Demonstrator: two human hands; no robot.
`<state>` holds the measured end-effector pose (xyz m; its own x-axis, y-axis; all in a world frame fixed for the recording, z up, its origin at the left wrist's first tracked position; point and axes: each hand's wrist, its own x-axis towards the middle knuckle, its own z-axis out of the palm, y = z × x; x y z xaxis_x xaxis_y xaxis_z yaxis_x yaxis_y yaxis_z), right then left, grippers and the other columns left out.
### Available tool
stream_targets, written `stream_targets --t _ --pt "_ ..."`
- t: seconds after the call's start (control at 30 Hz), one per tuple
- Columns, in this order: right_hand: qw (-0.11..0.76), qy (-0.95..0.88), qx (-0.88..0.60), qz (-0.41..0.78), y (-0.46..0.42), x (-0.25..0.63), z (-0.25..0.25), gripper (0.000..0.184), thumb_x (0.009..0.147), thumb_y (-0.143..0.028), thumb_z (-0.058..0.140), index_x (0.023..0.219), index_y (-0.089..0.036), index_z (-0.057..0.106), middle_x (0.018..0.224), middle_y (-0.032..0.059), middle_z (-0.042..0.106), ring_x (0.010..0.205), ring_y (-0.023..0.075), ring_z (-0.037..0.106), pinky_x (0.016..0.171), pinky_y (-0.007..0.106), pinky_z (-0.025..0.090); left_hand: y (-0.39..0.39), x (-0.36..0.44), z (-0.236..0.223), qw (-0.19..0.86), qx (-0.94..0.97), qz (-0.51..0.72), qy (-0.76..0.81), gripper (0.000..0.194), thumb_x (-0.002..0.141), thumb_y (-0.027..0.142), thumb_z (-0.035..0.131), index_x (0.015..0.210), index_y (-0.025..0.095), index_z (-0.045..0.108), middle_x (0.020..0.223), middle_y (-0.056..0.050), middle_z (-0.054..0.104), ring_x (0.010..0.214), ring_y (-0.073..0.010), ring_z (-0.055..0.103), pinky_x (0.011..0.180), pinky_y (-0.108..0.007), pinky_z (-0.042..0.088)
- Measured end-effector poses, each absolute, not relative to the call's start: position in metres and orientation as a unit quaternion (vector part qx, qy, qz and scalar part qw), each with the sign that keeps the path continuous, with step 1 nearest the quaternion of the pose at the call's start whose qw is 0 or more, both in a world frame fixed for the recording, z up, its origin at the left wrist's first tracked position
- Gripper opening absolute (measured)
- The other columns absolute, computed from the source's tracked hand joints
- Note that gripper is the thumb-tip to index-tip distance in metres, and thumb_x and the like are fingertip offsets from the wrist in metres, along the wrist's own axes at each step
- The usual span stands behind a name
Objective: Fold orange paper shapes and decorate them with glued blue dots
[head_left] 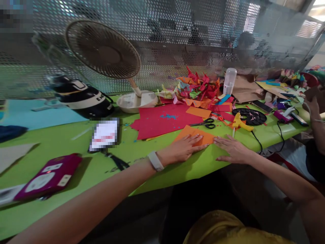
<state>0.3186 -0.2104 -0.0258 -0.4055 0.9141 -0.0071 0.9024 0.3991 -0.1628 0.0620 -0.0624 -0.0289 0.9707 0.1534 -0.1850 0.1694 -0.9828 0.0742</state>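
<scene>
- Orange paper (187, 131), smooth, pointed at top, lies on the green table (200, 167).
- Left hand (186, 147), loosely spread, hides its near part.
- Right hand (233, 149), spread, touches its right end.
- Creases: too small to tell.

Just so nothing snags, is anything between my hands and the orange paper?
Nothing visible: the left hand rests on the orange paper, and the right hand has fingertips at its right corner. The scissors lie beyond the paper, not between.
</scene>
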Motion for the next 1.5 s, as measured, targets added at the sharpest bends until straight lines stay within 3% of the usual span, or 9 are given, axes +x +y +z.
stream_targets --t 0.37,0.67,0.87,0.97,1.1,1.23,1.37,1.5 --pt "0.054 -0.838 -0.539 0.065 -0.209 0.322 -0.028 0.076 0.093 -0.068 0.038 0.154 -0.022 0.032 0.156 0.0089 0.036 0.146 0.0271 0.034 0.123 0.053 0.019 -0.065 0.022 -0.022 0.067 0.988 -0.108 0.09 0.093 0.069 -0.009 0.037 0.154 0.029 0.028 0.164 -0.008 0.017 0.151 -0.0239 0.015 0.121 -0.054 0.014" --pt "0.026 -0.834 -0.548 0.057 -0.21 0.334 -0.022 0.073 0.095 -0.066 0.036 0.154 -0.023 0.032 0.157 0.0083 0.035 0.145 0.0277 0.035 0.122 0.053 0.021 -0.063 -0.02 -0.034 0.099 0.986 -0.086 0.107 0.107 0.062 -0.012 0.035 0.156 0.036 0.017 0.165 -0.002 0.011 0.152 -0.0196 0.011 0.122 -0.052 0.01" --pt "0.012 -0.827 -0.56 0.055 -0.214 0.345 -0.018 0.069 0.096 -0.06 0.039 0.154 -0.022 0.033 0.158 0.0073 0.034 0.146 0.029 0.033 0.122 0.056 0.019 -0.066 -0.021 -0.031 0.12 0.983 -0.075 0.119 0.105 0.064 -0.012 0.034 0.155 0.038 0.019 0.165 0.0 0.012 0.151 -0.0187 0.013 0.122 -0.052 0.011" --pt "0.007 -0.821 -0.567 0.067 -0.213 0.352 -0.008 0.067 0.095 -0.06 0.042 0.15 -0.023 0.04 0.156 0.0075 0.038 0.144 0.03 0.037 0.121 0.056 0.024 -0.069 -0.02 -0.027 0.12 0.983 -0.072 0.123 0.101 0.066 -0.011 0.033 0.155 0.036 0.023 0.165 -0.001 0.014 0.151 -0.0189 0.014 0.122 -0.052 0.012" --pt "0.025 -0.787 -0.612 0.065 -0.203 0.35 0.02 0.049 0.091 -0.055 0.054 0.125 -0.022 0.067 0.138 0.0105 0.061 0.132 0.034 0.052 0.113 0.053 0.036 -0.071 -0.021 -0.025 0.12 0.984 -0.068 0.115 0.101 0.066 -0.011 0.034 0.155 0.034 0.023 0.165 -0.002 0.014 0.151 -0.0201 0.015 0.122 -0.052 0.012" --pt "0.072 -0.737 -0.655 0.15 -0.175 0.318 0.038 0.038 0.092 -0.051 0.054 0.093 -0.017 0.072 0.095 0.0102 0.075 0.092 0.0277 0.071 0.083 0.039 0.053 -0.07 -0.023 -0.027 0.107 0.985 -0.072 0.118 0.102 0.066 -0.011 0.033 0.155 0.036 0.02 0.165 0.0 0.015 0.151 -0.0193 0.016 0.121 -0.051 0.013" --pt "0.066 -0.661 -0.62 0.418 -0.138 0.276 0.028 0.041 0.087 -0.055 0.062 0.07 -0.018 0.057 0.061 0.0013 0.067 0.054 0.0143 0.066 0.059 0.025 0.051 -0.071 -0.024 -0.025 0.103 0.984 -0.081 0.118 0.101 0.066 -0.01 0.033 0.156 0.034 0.02 0.165 0.0 0.013 0.151 -0.0191 0.017 0.122 -0.049 0.013" --pt "-0.012 -0.628 -0.622 0.468 -0.117 0.252 0.017 0.045 0.086 -0.051 0.065 0.059 -0.018 0.05 0.046 -0.0036 0.056 0.043 0.0102 0.056 0.051 0.022 0.046 -0.073 -0.023 -0.022 0.1 0.983 -0.097 0.123 0.1 0.067 -0.01 0.032 0.156 0.033 0.022 0.165 -0.001 0.012 0.151 -0.0201 0.015 0.121 -0.051 0.014"
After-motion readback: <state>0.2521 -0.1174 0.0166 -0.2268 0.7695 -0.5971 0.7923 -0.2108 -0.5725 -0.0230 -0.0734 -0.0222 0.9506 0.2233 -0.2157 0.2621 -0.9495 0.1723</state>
